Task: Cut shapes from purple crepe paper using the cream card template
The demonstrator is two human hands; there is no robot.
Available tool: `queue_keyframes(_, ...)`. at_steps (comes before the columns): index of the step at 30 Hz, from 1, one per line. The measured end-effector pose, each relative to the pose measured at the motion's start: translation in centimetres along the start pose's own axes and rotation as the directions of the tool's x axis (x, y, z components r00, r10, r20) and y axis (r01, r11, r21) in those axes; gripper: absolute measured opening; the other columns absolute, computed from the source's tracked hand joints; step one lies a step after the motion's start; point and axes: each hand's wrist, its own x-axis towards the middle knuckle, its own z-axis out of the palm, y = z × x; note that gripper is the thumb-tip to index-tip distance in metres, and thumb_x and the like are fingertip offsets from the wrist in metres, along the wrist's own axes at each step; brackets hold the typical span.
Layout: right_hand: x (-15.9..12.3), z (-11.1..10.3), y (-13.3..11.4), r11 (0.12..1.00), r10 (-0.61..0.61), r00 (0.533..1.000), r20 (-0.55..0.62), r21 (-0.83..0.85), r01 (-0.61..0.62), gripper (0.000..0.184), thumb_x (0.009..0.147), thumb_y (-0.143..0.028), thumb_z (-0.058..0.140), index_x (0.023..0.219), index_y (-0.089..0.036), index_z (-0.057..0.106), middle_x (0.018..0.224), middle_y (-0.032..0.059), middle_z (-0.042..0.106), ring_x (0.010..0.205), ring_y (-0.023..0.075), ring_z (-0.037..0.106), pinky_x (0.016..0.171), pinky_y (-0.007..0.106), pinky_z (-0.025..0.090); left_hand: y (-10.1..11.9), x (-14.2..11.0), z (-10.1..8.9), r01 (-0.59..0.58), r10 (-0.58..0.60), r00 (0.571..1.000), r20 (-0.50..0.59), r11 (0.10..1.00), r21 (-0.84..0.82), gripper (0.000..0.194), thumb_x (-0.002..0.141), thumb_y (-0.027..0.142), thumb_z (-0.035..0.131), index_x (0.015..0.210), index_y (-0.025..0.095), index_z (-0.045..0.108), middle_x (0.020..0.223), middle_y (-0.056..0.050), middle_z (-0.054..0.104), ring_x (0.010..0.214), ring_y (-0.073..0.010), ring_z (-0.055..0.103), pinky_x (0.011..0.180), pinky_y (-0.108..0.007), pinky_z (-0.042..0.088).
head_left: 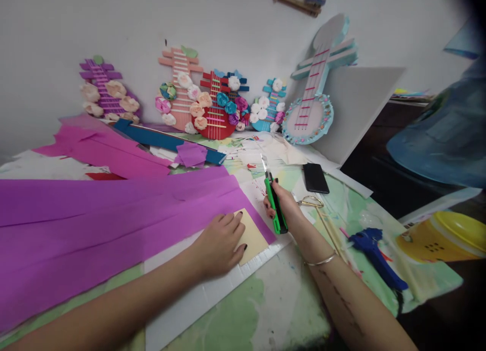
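Left hand [222,244] spread, pressing card [253,242] on purple paper [167,209]; right hand [283,207] gripping green cutter [276,204] above the bench [243,310].

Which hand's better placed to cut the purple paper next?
Probably the right: your right hand holds the green cutter, blade out, while your left hand rests on the pale yellow card.
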Motion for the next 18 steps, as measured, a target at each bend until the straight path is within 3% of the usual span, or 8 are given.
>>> queue_keyframes(7, -0.7, 0.8, 0.0, 1.0, -0.013, 1.0, 0.022, 0.011, 0.013, 0.018, 0.069, -0.033, 0.047, 0.079, -0.024, 0.035, 0.043, -0.0094, 0.045, 0.029, 0.0096, 0.034, 0.032, 0.021, 0.026, 0.2, 0.0, -0.4, 0.033, -0.033, 0.999, -0.007, 0.999, -0.026, 0.038, 0.092, 0.035, 0.043, 0.114, 0.008, 0.059, 0.136, -0.021, 0.052, 0.116, -0.0329, 0.052, 0.097, -0.047, 0.041)
queue_keyframes(13, -0.8, 1.0, 0.4, 0.999, -0.043, 0.998, 0.051, -0.009, 0.043, 0.038, 0.048, -0.016, 0.043, 0.085, -0.024, 0.039, 0.048, -0.0092, 0.048, 0.033, 0.0102, 0.037, 0.035, 0.021, 0.027, 0.2, 0.0, -0.4, 0.046, -0.047, 0.998, -0.032, 0.998, -0.05, 0.036, 0.091, 0.035, 0.044, 0.112, 0.01, 0.06, 0.134, -0.019, 0.054, 0.114, -0.032, 0.052, 0.098, -0.046, 0.04)
queue_keyframes(18, -0.7, 0.9, 0.5, 0.999, -0.048, 0.996, 0.07, -0.018, 0.049, 0.045, 0.044, -0.014, 0.041, 0.088, -0.023, 0.04, 0.049, -0.0089, 0.047, 0.033, 0.0104, 0.036, 0.035, 0.022, 0.025, 0.1, 0.1, -0.2, 0.04, -0.043, 0.999, -0.034, 0.997, -0.063, 0.035, 0.09, 0.036, 0.046, 0.109, 0.011, 0.061, 0.134, -0.019, 0.054, 0.115, -0.0322, 0.052, 0.097, -0.047, 0.041)
